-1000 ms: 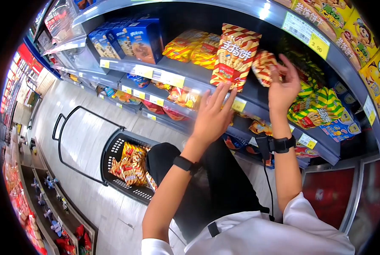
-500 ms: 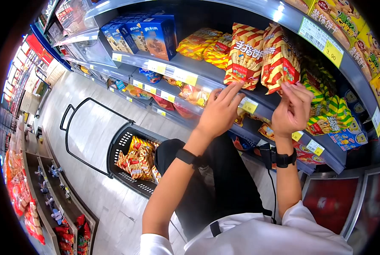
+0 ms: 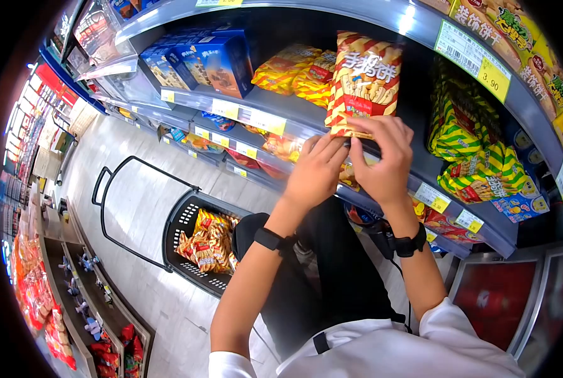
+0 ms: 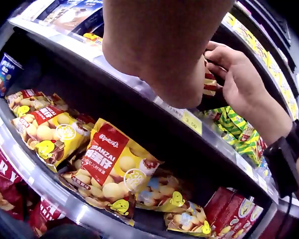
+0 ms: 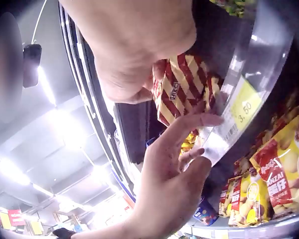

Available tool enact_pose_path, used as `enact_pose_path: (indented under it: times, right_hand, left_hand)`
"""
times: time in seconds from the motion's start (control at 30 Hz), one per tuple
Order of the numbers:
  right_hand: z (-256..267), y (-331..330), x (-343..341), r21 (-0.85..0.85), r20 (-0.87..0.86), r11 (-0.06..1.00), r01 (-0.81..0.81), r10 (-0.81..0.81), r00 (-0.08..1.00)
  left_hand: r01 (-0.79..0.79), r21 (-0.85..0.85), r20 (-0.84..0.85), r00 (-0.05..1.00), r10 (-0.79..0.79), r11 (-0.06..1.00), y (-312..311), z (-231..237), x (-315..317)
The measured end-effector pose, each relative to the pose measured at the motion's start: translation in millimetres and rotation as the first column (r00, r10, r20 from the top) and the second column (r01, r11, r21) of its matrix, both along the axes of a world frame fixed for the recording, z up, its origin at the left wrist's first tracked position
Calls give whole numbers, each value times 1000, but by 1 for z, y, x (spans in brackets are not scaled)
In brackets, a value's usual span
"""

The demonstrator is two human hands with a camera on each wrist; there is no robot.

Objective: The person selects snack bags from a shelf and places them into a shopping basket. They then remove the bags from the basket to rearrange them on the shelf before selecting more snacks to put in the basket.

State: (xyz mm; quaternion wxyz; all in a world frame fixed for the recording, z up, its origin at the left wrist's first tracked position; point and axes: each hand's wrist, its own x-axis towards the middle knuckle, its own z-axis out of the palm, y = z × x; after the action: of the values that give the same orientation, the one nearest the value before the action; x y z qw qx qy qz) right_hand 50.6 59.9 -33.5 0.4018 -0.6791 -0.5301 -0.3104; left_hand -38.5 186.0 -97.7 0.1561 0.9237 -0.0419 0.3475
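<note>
A red-and-cream striped bag of finger biscuits point(image 3: 365, 79) stands upright at the front of the shelf. My right hand point(image 3: 385, 160) grips its lower right edge, with fingers over the front. At the lower left corner, my left hand point(image 3: 316, 176) has its fingers extended against the bag's bottom edge. In the right wrist view, the left hand point(image 5: 172, 184) reaches towards the striped bag point(image 5: 182, 89), its thumb apart from the fingers. The right hand point(image 4: 244, 82) in the left wrist view holds the bag, mostly hidden by the left forearm.
Yellow-and-red bags point(image 3: 288, 68) and blue boxes point(image 3: 215, 62) stand left on the shelf, green-and-yellow striped bags point(image 3: 483, 173) right. Price labels line the shelf edge point(image 3: 420, 189). A black basket point(image 3: 215, 283) with several bags sits on the floor. Egg-biscuit bags point(image 4: 112, 172) fill a lower shelf.
My right hand took hold of the second striped bag and moved left with it to the first; only one bag front now shows. My left hand stays at the first bag's bottom.
</note>
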Motion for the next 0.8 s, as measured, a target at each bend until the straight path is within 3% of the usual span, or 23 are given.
enact_pose_path:
  times: [0.03,0.07,0.1,0.13,0.17,0.2,0.23,0.27,0.3,0.37,0.53,0.63,0.7,0.73,0.77,0.8]
  right_hand:
    - [-3,2,7,2,0,1000,3,-3,1000]
    - [-9,6,13,257,-146,966,33,5,989]
    - [-10,8,16,487,-281,868,96,51,958]
    - [-4,4,22,360,-396,904,231,-76,915]
    - [-1,8,27,332,-575,910,248,-13,818]
    - [0,13,33,401,-738,908,120,242,630]
    - [3,17,38,498,-812,867,15,460,359]
    - [9,10,42,444,-874,888,-119,459,162]
    - [12,11,43,445,-873,888,-120,459,162]
    - [16,14,49,400,-872,873,-279,456,176]
    - [16,15,55,397,-887,871,-289,445,124]
    - [17,14,57,467,-866,858,-216,493,83]
    - [20,11,57,387,-872,906,-170,419,254]
    - [21,10,58,386,-870,906,-173,420,260]
    - [20,8,59,387,-869,907,-165,419,264]
    - [17,6,62,361,-847,918,-165,397,353]
  left_hand:
    - [3,2,0,1000,-3,1000,2,1,0]
    - [16,2,-5,1000,-16,1000,2,2,-2]
    - [28,2,-9,1000,-28,1000,3,3,-4]
    - [26,1,-7,1000,-26,1000,4,1,-4]
    - [39,-9,-13,999,-39,999,6,-1,-4]
    - [54,-19,-21,998,-54,998,6,-1,-6]
    - [54,-17,-20,998,-54,998,7,0,-6]
    - [58,-7,-2,998,-58,998,7,1,-6]
    - [62,1,15,998,-62,998,7,3,-6]
    - [67,0,19,998,-67,998,7,4,-6]
    - [101,8,28,994,-101,995,12,5,-8]
    - [111,-45,142,984,-104,993,10,12,-9]
    - [104,-249,217,975,-49,963,11,24,-4]
    - [110,-248,215,975,-56,962,6,35,3]
    - [118,-385,273,962,-9,915,0,48,16]
    - [135,-514,323,945,46,847,-4,59,29]
